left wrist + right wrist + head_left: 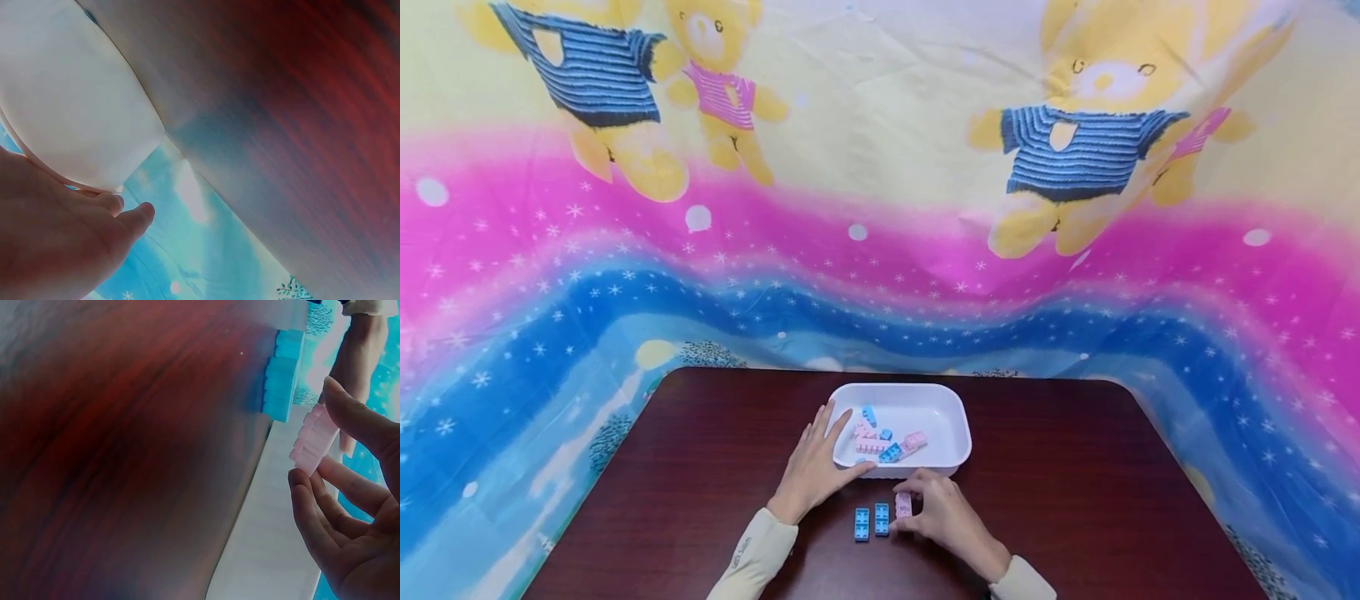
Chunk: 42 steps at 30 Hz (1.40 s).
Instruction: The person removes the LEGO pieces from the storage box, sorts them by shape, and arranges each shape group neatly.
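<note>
A pink toy brick (903,505) is pinched between the thumb and fingers of my right hand (946,515), just in front of the tray; the right wrist view shows the pink brick (314,440) by its studded side. To its left, two blue bricks (862,525) (882,519) lie side by side on the table. My left hand (817,461) rests with spread fingers at the left side of the white tray (951,425), thumb along its front rim. In the left wrist view, that hand (69,231) touches the tray wall (81,106).
Inside the tray lie loose pink bricks (871,447) and blue bricks (890,453), several in all, mostly in its left half. The tray stands near the back edge of the dark wooden table (1060,467). Behind hangs a patterned cloth (880,275) with bears.
</note>
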Each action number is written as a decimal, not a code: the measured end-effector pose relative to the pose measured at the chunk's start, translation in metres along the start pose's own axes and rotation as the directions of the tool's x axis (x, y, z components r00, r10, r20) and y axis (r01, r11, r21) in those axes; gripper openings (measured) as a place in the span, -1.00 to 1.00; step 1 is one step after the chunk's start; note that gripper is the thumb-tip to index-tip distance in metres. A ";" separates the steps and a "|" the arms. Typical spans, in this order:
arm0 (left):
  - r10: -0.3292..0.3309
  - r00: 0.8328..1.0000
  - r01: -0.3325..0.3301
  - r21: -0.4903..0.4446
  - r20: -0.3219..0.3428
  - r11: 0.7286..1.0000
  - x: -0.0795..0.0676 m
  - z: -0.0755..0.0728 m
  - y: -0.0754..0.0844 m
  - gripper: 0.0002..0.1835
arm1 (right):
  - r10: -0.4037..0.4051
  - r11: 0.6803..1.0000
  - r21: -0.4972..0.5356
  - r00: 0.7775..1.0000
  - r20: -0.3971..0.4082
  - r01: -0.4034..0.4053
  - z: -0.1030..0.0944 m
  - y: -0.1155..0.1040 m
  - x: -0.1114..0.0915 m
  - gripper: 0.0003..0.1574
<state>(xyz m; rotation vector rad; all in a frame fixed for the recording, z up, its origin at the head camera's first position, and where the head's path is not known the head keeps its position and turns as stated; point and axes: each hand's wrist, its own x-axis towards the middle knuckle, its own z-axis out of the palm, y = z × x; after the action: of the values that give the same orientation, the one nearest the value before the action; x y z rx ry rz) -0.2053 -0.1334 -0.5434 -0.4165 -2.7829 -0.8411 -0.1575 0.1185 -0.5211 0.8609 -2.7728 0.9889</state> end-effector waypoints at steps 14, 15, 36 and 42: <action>0.011 1.000 -0.011 -0.001 0.003 1.000 -0.001 -0.001 -0.001 0.08 | -0.027 0.995 -0.095 1.000 0.003 0.028 0.009 0.005 -0.002 -0.40; 0.010 1.000 -0.010 -0.002 0.003 1.000 -0.001 -0.001 -0.001 0.08 | -0.023 0.995 -0.096 1.000 0.008 0.024 0.010 0.005 -0.002 -0.40; 0.007 1.000 -0.007 -0.007 0.007 1.000 -0.001 -0.002 0.001 0.08 | -0.028 0.985 -0.167 0.999 0.025 0.032 0.020 0.009 0.002 -0.42; 0.012 1.000 -0.012 -0.006 0.003 1.000 -0.001 -0.003 0.001 0.07 | -0.027 0.984 -0.176 0.999 0.032 0.032 0.021 0.008 0.002 -0.42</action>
<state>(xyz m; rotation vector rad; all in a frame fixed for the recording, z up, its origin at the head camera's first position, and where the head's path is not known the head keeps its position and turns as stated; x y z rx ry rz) -0.2036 -0.1340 -0.5410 -0.4347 -2.7784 -0.8466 -0.1614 0.1102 -0.5416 0.8942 -2.8104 0.7178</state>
